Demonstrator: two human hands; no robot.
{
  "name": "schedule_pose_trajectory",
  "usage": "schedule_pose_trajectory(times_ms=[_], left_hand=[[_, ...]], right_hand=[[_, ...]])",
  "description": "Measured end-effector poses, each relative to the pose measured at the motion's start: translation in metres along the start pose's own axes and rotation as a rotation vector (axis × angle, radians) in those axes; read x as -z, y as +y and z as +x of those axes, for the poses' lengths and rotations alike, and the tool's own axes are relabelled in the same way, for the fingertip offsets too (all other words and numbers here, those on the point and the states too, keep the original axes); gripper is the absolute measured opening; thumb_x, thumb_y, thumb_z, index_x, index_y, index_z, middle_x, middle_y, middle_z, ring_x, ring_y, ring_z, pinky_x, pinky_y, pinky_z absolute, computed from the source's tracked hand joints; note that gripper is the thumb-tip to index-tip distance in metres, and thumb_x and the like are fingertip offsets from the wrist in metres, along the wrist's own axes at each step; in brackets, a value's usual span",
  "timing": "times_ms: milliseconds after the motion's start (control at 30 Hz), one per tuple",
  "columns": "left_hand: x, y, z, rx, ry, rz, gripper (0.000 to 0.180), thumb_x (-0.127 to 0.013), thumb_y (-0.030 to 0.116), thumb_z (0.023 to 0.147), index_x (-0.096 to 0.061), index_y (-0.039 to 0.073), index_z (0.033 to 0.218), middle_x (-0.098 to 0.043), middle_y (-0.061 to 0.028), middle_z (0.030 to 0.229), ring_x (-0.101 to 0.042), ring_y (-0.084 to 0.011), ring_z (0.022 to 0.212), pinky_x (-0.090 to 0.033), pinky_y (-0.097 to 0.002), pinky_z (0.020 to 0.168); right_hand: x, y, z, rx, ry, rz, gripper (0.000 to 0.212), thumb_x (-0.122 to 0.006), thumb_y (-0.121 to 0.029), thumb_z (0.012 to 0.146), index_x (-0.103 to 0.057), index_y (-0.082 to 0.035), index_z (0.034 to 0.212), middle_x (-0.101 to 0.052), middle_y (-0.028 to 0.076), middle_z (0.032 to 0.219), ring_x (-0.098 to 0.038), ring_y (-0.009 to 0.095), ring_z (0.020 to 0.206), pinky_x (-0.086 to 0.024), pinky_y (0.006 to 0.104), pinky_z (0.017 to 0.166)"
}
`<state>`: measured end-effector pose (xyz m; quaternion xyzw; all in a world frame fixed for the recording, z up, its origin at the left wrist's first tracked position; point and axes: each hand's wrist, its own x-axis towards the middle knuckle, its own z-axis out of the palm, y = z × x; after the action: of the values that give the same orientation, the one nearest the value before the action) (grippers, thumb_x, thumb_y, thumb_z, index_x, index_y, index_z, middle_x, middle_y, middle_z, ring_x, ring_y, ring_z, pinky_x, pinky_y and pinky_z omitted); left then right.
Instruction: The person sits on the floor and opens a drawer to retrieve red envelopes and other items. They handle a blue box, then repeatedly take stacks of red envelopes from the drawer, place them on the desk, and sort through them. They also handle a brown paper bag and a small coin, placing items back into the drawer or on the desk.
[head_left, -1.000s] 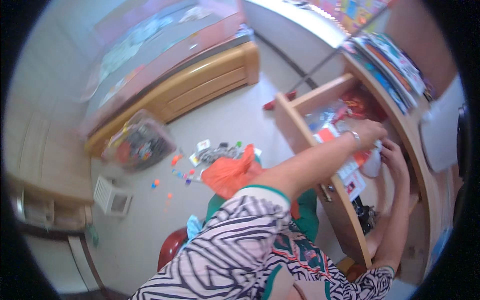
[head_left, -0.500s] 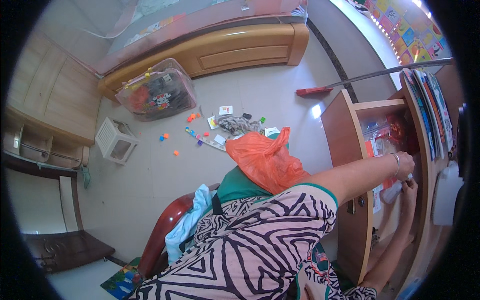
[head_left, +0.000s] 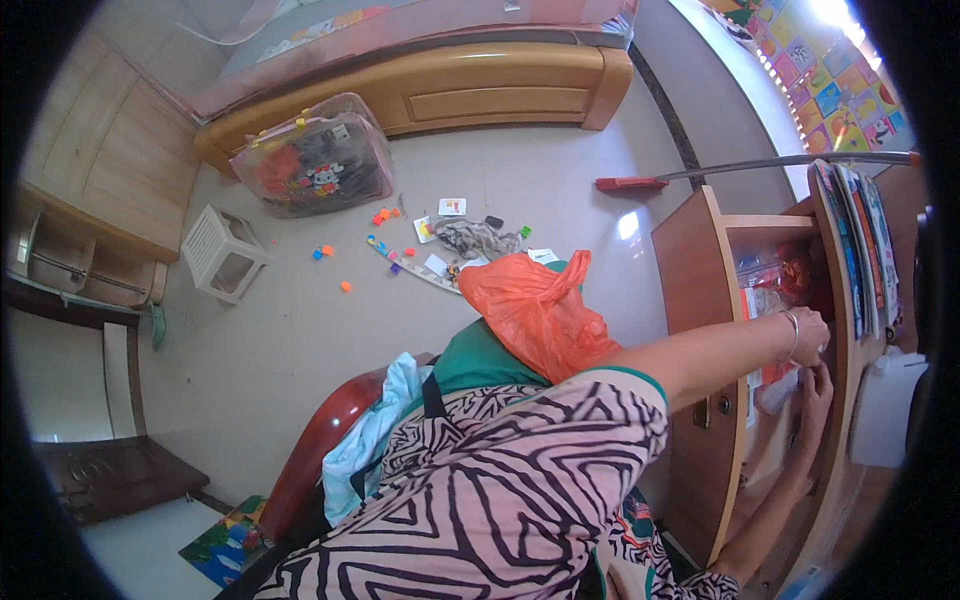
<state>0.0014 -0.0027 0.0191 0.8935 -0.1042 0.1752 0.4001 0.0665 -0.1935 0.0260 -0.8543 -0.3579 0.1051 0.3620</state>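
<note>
Over the open drawer at the right, my left hand (head_left: 812,336), with a bracelet at the wrist, has its fingers curled closed. What they pinch is hidden. Just below it, the fingertips of my right hand (head_left: 817,385) are drawn together and almost meet the left ones. A translucent plastic container (head_left: 777,392) sits against the right fingers and looks held by them. Beneath my hands, the wooden drawer (head_left: 738,430) holds red and clear plastic packets (head_left: 765,272). An orange-red plastic bag (head_left: 535,310) lies on my lap, touched by neither hand.
Books (head_left: 850,250) stand beside the drawer, near a white container (head_left: 885,410). A red-headed broom (head_left: 630,184) lies beyond. Toy blocks (head_left: 322,253), cards and a grey cloth (head_left: 480,240) are scattered over the floor. Farther off are a white stool (head_left: 222,255) and a clear toy bag (head_left: 315,165).
My hands stay together over the drawer, with the left hand slightly lower and its fingers turned down. The small white piece seen between the fingers earlier is hidden now. The view has shifted slightly.
</note>
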Motion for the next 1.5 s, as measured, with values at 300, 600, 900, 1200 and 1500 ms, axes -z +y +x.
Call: schedule_pose_trajectory(times_ms=[300,600,900,1200,1500], left_hand=[[0.13,0.067,-0.169,-0.612,0.668,-0.302,0.011,-0.069,0.01,0.076,-0.065,0.006,0.086,-0.061,-0.01,0.081,-0.063,-0.0267,0.073,-0.051,-0.0358,0.063],[0.102,-0.03,-0.401,0.351,-0.098,0.413,0.07,-0.073,0.043,0.073,-0.051,0.009,0.13,-0.049,-0.0167,0.13,-0.042,-0.0369,0.124,-0.038,-0.0499,0.099],[0.041,-0.086,-0.45,0.58,0.066,0.328,0.033,-0.065,0.015,0.075,-0.066,0.006,0.106,-0.058,-0.0162,0.119,-0.049,-0.0368,0.118,-0.042,-0.0451,0.093],[0.172,-0.111,-0.526,0.928,0.902,0.389,0.043,-0.05,-0.008,0.064,-0.065,-0.001,0.104,-0.066,-0.0237,0.089,-0.064,-0.0396,0.086,-0.05,-0.0452,0.076],[0.177,-0.132,-0.704,1.421,1.042,0.386,0.056,-0.069,0.029,0.079,-0.054,0.005,0.127,-0.061,-0.0217,0.119,-0.057,-0.0373,0.112,-0.045,-0.0425,0.095]], right_hand=[[-0.051,-0.012,-0.001,0.463,0.157,-0.46,0.033,-0.063,-0.012,0.086,-0.059,0.004,0.114,-0.064,0.02,0.106,-0.059,0.031,0.105,-0.042,0.0389,0.095],[-0.044,0.003,0.005,0.211,-0.076,-0.527,0.019,-0.061,-0.007,0.086,-0.059,0.005,0.101,-0.063,0.021,0.085,-0.064,0.035,0.077,-0.048,0.0399,0.068],[-0.021,-0.042,-0.019,0.271,-0.124,-0.481,0.034,-0.056,-0.009,0.09,-0.051,0.003,0.121,-0.053,0.017,0.121,-0.053,0.032,0.113,-0.041,0.0366,0.099],[0.021,-0.063,-0.068,0.282,0.095,-0.546,0.026,-0.053,-0.003,0.091,-0.058,0.004,0.116,-0.057,0.013,0.121,-0.054,0.026,0.114,-0.04,0.0331,0.1],[0.05,0.004,-0.118,0.19,0.203,-0.35,0.024,-0.053,-0.007,0.095,-0.06,0.002,0.116,-0.058,0.011,0.121,-0.056,0.021,0.111,-0.042,0.0306,0.098]])
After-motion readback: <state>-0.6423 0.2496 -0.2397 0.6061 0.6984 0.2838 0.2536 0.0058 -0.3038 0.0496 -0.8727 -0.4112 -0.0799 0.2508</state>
